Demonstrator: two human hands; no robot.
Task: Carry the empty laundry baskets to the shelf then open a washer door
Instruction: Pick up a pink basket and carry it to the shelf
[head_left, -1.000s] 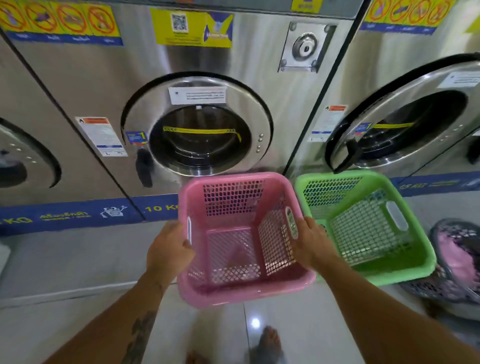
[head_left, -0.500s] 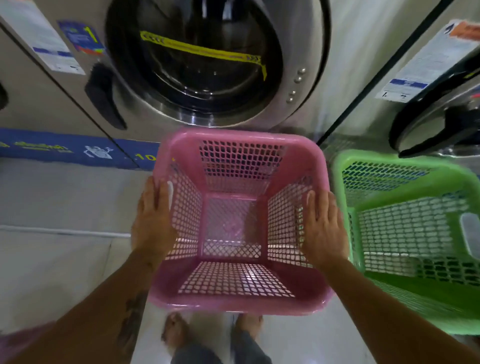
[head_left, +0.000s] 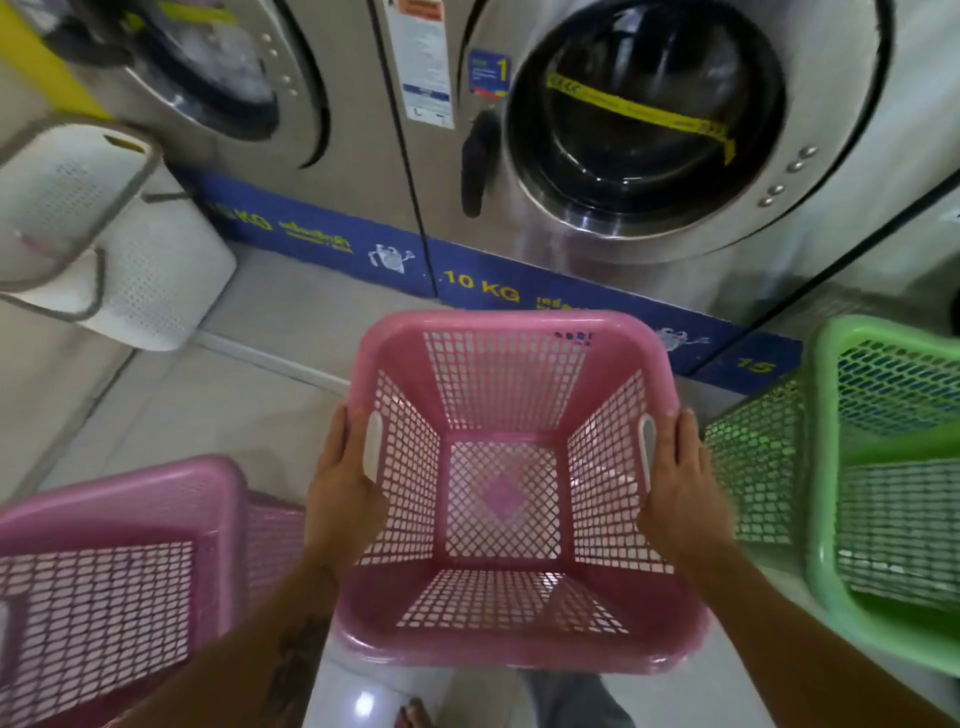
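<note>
Left hand (head_left: 340, 499), right hand (head_left: 675, 499) fingers (head_left: 687, 434) grasp pink basket (head_left: 498, 325); second pink basket (head_left: 104, 483), one green (head_left: 826, 467).

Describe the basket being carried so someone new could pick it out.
Find the washer marked 10 KG, with a yellow strip across its door glass. Just in front of it is an empty pink basket. Unlike the second pink basket at lower left and the green basket at right, it is held by the left hand and right hand.
</note>
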